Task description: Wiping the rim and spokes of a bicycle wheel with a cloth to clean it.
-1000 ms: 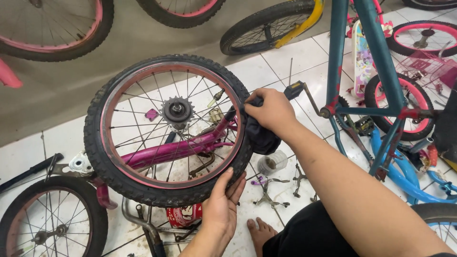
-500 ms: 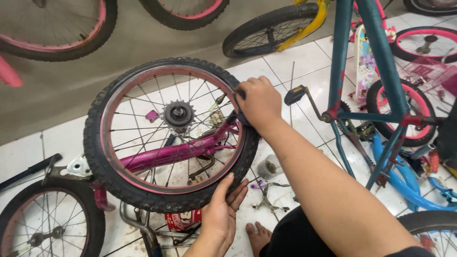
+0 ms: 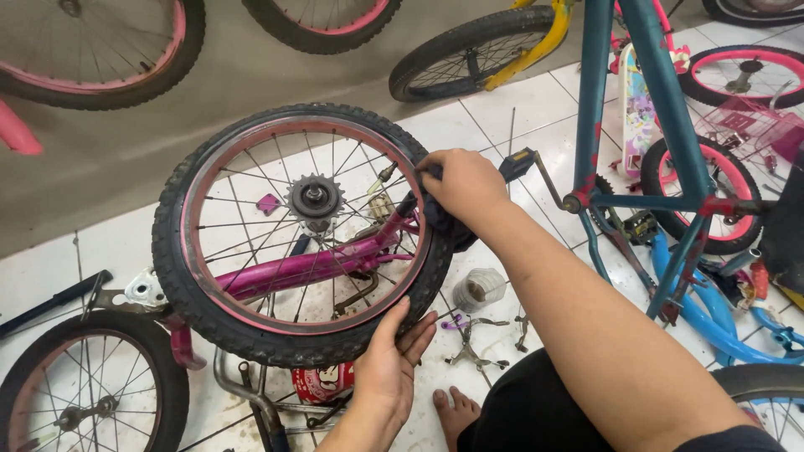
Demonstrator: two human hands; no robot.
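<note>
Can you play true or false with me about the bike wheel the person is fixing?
1. The wheel has a black tyre and a pink rim. True.
2. The left hand is holding the teal frame. False: it presses on the lower edge of the tyre; the teal frame stands apart on the right.
3. The right hand is at the wheel's right side, holding a dark cloth. True.
4. The wheel has no spokes. False: thin metal spokes run from the rim to the sprocket in the middle.
5. A bare foot rests on the tiled floor. True.
</note>
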